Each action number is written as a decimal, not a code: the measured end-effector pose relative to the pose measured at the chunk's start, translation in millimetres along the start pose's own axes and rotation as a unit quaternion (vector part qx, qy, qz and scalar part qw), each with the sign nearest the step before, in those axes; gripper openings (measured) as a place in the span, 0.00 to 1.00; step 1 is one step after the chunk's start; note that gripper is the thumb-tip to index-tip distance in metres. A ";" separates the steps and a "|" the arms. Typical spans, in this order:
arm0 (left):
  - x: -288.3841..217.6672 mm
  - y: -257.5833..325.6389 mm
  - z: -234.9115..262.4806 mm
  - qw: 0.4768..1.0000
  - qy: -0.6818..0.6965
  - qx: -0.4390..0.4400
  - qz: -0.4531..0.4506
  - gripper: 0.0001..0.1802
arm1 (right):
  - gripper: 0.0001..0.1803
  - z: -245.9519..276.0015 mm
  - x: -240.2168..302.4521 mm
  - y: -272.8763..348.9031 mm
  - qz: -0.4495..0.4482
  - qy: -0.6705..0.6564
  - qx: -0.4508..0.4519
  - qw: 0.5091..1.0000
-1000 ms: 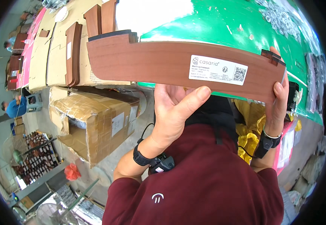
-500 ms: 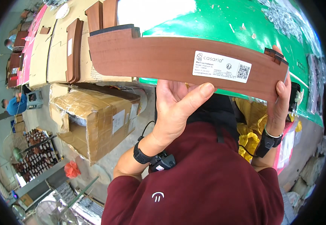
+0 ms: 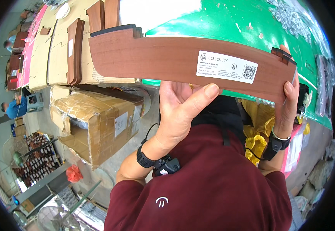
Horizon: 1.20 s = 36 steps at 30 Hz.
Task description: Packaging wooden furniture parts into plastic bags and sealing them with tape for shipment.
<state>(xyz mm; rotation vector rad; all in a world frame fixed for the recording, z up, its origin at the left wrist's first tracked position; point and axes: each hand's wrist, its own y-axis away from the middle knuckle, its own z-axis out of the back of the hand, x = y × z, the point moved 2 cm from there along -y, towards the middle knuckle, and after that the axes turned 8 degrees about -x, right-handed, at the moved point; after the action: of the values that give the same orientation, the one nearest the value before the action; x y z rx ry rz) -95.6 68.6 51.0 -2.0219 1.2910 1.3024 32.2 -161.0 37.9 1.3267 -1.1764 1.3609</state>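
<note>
Across the upper middle I hold up a long, flat brown wooden board (image 3: 148, 57), with black pieces at both ends and a white printed label (image 3: 227, 67) facing me. My left hand (image 3: 183, 109) grips its lower edge near the middle; the thumb lies in front and the fingers go behind, mostly hidden. Around the board's right end my right hand (image 3: 288, 100) is closed, with its thumb at the edge. Dark straps with small devices circle both wrists. Similar brown boards (image 3: 75, 52) lie to the left beyond the held one.
Behind the board spreads a green tabletop (image 3: 229, 23), with clear plastic bags (image 3: 290, 19) at far right. Cardboard (image 3: 55, 46) covers the surface at left. Below it stands a taped carton (image 3: 98, 123). Yellow wrapping (image 3: 256, 142) hangs near my right forearm. A person in blue (image 3: 17, 107) is far left.
The board's left end has shifted very slightly left and up. Both hands keep their hold, almost unmoved.
</note>
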 end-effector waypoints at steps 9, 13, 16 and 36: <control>-0.1 -1.7 -0.3 1.000 0.006 0.003 0.002 0.34 | 0.56 -0.3 -2.4 -1.0 0.000 -0.001 -0.004 1.000; -1.2 -2.9 -0.8 1.000 0.000 0.005 -0.001 0.34 | 0.56 0.4 -2.1 -1.3 0.001 -0.005 -0.001 1.000; -0.8 -2.6 -0.4 1.000 -0.002 0.002 0.000 0.33 | 0.55 1.1 -3.6 -1.9 -0.003 -0.018 0.018 1.000; 0.3 -6.7 2.1 1.000 -0.003 -0.004 0.002 0.33 | 0.56 -2.4 -9.8 -4.6 -0.008 -0.021 0.017 1.000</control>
<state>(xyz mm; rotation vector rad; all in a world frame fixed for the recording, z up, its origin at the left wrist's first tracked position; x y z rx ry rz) -90.8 73.2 48.8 -2.0207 1.2893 1.3156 36.8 -157.6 28.3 1.3921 -1.1723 1.3523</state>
